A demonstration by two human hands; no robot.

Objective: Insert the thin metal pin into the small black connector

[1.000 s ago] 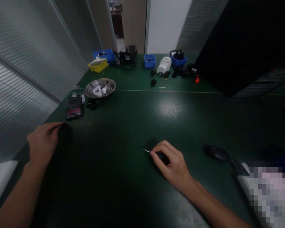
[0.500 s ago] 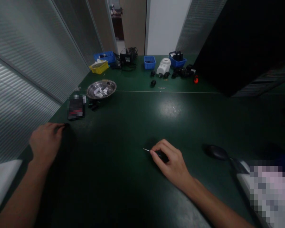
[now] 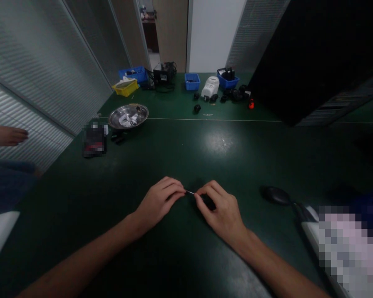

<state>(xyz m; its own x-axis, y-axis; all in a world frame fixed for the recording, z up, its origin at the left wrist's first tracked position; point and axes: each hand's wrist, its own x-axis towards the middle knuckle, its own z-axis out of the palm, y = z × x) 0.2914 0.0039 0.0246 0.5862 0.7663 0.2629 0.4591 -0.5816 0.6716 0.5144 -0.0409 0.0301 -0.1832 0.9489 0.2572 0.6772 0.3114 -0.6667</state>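
My right hand [image 3: 219, 207] is closed around a dark handle [image 3: 209, 201] with a thin metal shaft [image 3: 190, 192], which looks like a small screwdriver. Its shaft points left, low over the green table. My left hand [image 3: 161, 198] is pinched at the shaft's tip, fingertips together; what it holds is hidden or too small to name.
A steel bowl [image 3: 113, 120] with white pieces stands far left, beside a dark pack [image 3: 95, 140]. Blue baskets [image 3: 192, 87], a yellow basket [image 3: 126, 89] and black parts line the back. A black mouse [image 3: 276, 195] lies right. Another person's bare limb [image 3: 8, 135] shows at left.
My left hand has come from the table's left edge, where it pinched a small dark thing, to the shaft's tip. My right hand has barely moved. Another person's limb has appeared at left.
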